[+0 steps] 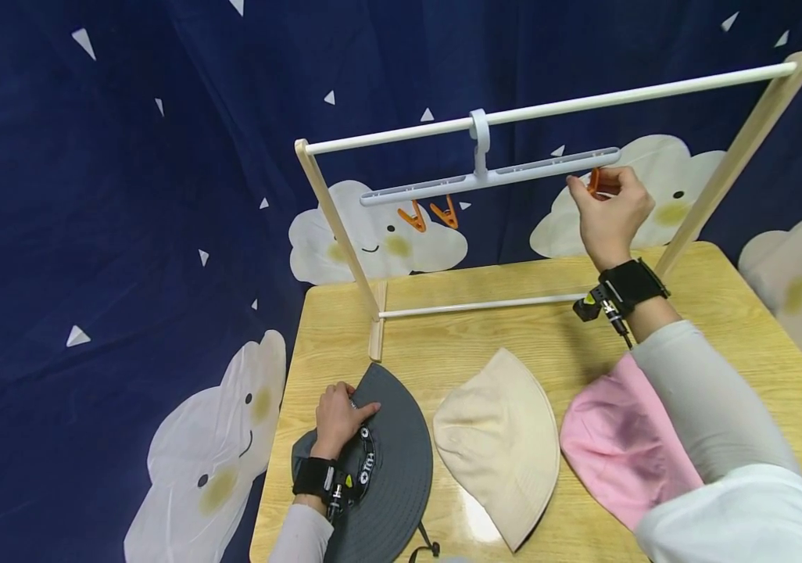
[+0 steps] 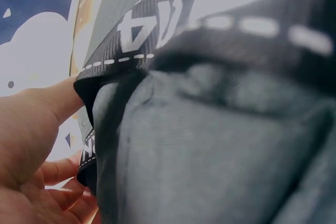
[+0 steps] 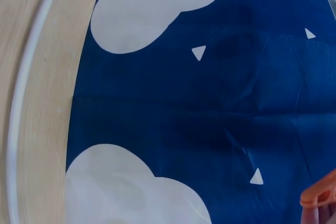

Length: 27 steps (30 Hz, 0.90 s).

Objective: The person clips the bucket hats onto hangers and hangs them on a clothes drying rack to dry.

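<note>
At the right end of the light grey hanger, my right hand pinches an orange clip. The same clip shows at the lower right corner of the right wrist view. Two more orange clips hang from the hanger's left half. On the table's left side lies a dark grey bucket hat with a lettered black band. My left hand grips its crown, thumb at the band and fingers curled behind the fabric, partly hidden in the left wrist view.
A cream bucket hat and a pink hat lie on the wooden table, the pink one partly under my right arm. The hanger hooks over the white rail of a wooden-sided rack. Behind stands a navy cloud-print curtain.
</note>
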### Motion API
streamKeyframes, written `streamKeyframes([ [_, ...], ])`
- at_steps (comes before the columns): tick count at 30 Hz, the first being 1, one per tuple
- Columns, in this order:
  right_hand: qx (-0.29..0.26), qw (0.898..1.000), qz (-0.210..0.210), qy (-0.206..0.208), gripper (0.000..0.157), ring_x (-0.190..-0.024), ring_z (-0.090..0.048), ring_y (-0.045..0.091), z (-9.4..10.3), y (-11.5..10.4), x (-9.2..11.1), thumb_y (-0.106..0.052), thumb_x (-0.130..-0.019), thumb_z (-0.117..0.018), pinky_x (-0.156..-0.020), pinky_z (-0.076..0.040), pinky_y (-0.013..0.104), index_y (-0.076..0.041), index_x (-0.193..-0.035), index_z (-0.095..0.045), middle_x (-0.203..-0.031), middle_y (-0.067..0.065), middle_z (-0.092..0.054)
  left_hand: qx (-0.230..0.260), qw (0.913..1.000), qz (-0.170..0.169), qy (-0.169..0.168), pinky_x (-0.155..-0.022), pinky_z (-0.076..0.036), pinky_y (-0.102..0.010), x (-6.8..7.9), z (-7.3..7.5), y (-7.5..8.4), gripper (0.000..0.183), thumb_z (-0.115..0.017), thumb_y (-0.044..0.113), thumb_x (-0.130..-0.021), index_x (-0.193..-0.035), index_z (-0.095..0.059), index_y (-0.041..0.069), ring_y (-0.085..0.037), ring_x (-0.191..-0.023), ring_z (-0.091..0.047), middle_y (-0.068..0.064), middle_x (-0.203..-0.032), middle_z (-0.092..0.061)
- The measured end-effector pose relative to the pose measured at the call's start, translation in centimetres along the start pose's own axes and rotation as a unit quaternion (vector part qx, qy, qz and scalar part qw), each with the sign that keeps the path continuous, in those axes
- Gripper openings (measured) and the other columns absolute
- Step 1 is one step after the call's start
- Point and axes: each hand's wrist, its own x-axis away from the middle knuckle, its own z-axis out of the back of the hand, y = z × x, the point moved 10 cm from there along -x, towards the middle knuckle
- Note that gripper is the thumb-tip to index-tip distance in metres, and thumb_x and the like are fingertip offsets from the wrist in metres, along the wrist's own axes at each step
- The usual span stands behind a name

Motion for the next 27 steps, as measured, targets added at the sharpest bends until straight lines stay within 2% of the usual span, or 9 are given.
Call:
streamKeyframes([
  [5, 0.023, 1.000, -0.002, -0.020, 0.034, -0.077, -0.062, -0.004, 0.0, 0.0, -0.3, -0.029, -0.085, -0.088, -0.075, -0.045, 0.014, -0.001, -0.102, -0.078, -0.098, 0.015, -0.079, 0.001, 0.9999, 0.001, -0.011, -0.072, -0.047, -0.045, -0.2, -0.1, 0.0, 0.063, -0.094, 0.045, -0.074, -0.106, -0.066, -0.001, -0.029, -0.081, -0.057, -0.013, -0.093, -0.060],
  [8, 0.027, 0.999, -0.012, -0.037, 0.035, -0.073, -0.061, -0.007, -0.1, 0.1, -0.2, -0.032, -0.085, -0.088, -0.073, -0.045, 0.013, -0.003, -0.102, -0.079, -0.097, 0.012, -0.080, 0.002, 0.9998, 0.006, -0.017, -0.073, -0.048, -0.045, -0.3, -0.2, -0.2, 0.064, -0.094, 0.045, -0.074, -0.106, -0.066, -0.002, -0.029, -0.082, -0.057, -0.013, -0.093, -0.060],
  [13, 0.017, 0.998, -0.034, -0.052, 0.033, -0.066, -0.061, -0.010, 0.0, 0.3, -0.3, -0.032, -0.086, -0.088, -0.067, -0.046, 0.013, -0.004, -0.100, -0.081, -0.086, -0.002, -0.078, 0.005, 0.9997, 0.007, -0.024, -0.076, -0.049, -0.046, -0.8, -0.4, -0.4, 0.064, -0.095, 0.045, -0.074, -0.106, -0.066, -0.002, -0.030, -0.085, -0.058, -0.014, -0.095, -0.061],
  [20, -0.003, 0.997, -0.045, -0.061, 0.024, -0.058, -0.060, -0.007, 0.4, 0.3, -0.6, -0.026, -0.089, -0.084, -0.057, -0.041, 0.014, -0.004, -0.096, -0.081, -0.069, -0.023, -0.065, 0.009, 0.9993, 0.006, -0.036, -0.073, -0.050, -0.044, -1.2, -0.4, -0.3, 0.064, -0.094, 0.045, -0.074, -0.105, -0.064, -0.001, -0.027, -0.083, -0.058, -0.013, -0.094, -0.062],
  [27, -0.051, 0.994, -0.042, -0.086, 0.021, -0.048, -0.059, 0.000, 1.0, -2.3, 0.5, -0.011, -0.092, -0.076, -0.045, -0.034, 0.010, 0.010, -0.094, -0.075, -0.060, -0.016, -0.064, 0.032, 0.9975, 0.026, -0.058, -0.063, -0.044, -0.035, -1.0, -0.8, -0.5, 0.064, -0.094, 0.042, -0.076, -0.110, -0.059, 0.001, -0.022, -0.076, -0.054, -0.008, -0.089, -0.059],
])
